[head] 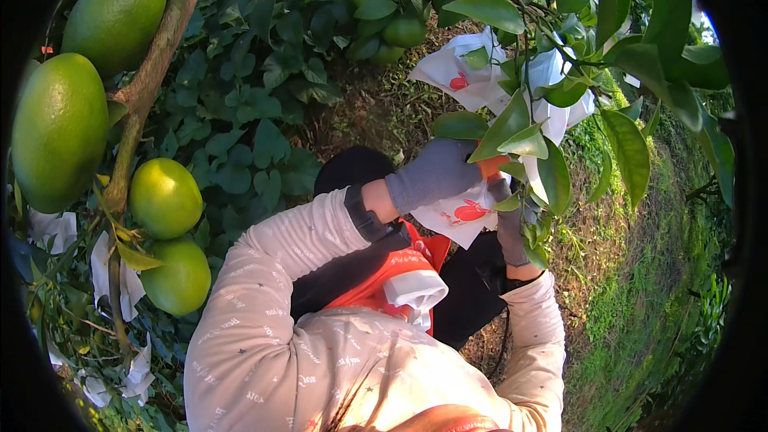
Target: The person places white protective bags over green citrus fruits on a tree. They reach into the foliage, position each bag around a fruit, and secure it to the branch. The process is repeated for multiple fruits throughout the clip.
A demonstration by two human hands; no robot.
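Note:
My left hand (441,171), in a grey knit glove with orange at its fingers, is closed on the upper part of a white paper fruit bag (465,216) printed with a red fruit picture. The bag hangs below the glove among citrus leaves. My right hand (513,231), also in a grey glove, is at the bag's right side. Leaves cover its fingers, so its grip is hidden. Just above the hands, two more white bags, a left one (465,69) and a right one (555,96), hang in the branches. Any fruit inside the bags is out of sight.
At the left, large green citrus fruits (60,132) hang close by a thick branch (141,84). White bags (117,276) show lower in that foliage. A red pouch (384,282) at my waist holds folded white paper (417,289). Grassy ground (636,288) slopes at the right.

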